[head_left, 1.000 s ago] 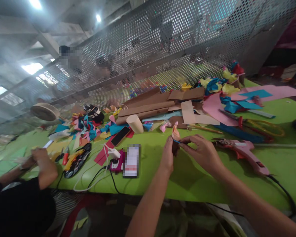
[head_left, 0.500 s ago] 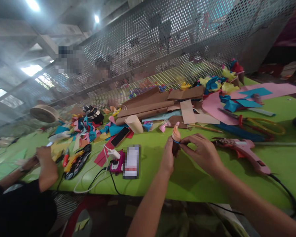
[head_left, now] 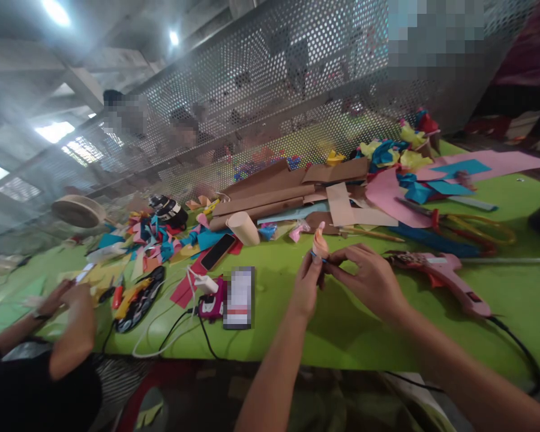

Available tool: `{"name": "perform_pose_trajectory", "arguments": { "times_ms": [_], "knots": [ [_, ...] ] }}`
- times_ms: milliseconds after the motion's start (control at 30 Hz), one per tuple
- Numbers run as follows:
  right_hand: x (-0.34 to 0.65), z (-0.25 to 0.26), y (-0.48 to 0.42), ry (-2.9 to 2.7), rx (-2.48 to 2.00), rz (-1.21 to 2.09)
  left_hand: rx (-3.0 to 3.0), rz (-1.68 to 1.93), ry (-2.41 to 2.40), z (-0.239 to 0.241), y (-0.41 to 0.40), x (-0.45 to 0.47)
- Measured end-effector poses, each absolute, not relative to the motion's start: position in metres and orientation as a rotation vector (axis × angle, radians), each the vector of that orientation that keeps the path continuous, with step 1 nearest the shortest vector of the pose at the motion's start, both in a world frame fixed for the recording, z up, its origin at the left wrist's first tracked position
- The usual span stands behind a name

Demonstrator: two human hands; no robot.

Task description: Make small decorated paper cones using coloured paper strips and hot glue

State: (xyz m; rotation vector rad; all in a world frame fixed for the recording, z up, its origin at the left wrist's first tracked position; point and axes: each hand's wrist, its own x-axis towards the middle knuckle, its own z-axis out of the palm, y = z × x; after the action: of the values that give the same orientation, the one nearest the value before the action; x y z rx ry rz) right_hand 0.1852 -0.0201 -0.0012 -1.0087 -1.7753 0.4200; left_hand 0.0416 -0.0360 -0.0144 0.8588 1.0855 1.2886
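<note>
- Holding a small peach paper roll [head_left: 320, 245] above the green tabletop [head_left: 360, 327], the left hand [head_left: 306, 287] and the right hand [head_left: 369, 277] meet at its lower part.
- The left hand is closed on the roll from the left side, with fingers pinched at the base, where a thin blue strip goes around the paper.
- The right hand is closed on the same base from the right side; its thumb and first fingers touch the roll, and the other fingers are curled.
- The roll stands nearly upright, with a curled pink tip on top, and it is lifted clear of the tabletop.
- A pink glue gun [head_left: 445, 279] lies on the tabletop just to the right of the right hand, and its black cable [head_left: 526, 360] runs toward the tabletop edge.
- Behind the roll there is a pile of brown paper sheets [head_left: 274, 192], and a beige paper cone [head_left: 245, 228] lies at the left of that pile.
- Scissors with yellow handles [head_left: 472, 228] lie behind the glue gun, near a pink paper sheet [head_left: 387, 192].
- Far to the left of the roll, another person's hands [head_left: 72, 297] work at the tabletop, beside many coloured paper scraps [head_left: 157, 240].
- A black phone [head_left: 218, 252] lies between these scraps and the cone.
</note>
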Motion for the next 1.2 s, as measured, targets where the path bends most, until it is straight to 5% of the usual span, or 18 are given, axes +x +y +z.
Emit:
{"name": "perform_pose_trajectory", "arguments": {
  "times_ms": [1200],
  "knots": [
    [0.189, 0.005, -0.017, -1.727, -0.961, 0.377, 0.638, 1.146, 0.974, -0.004, -0.034, 0.042]
  ]
}}
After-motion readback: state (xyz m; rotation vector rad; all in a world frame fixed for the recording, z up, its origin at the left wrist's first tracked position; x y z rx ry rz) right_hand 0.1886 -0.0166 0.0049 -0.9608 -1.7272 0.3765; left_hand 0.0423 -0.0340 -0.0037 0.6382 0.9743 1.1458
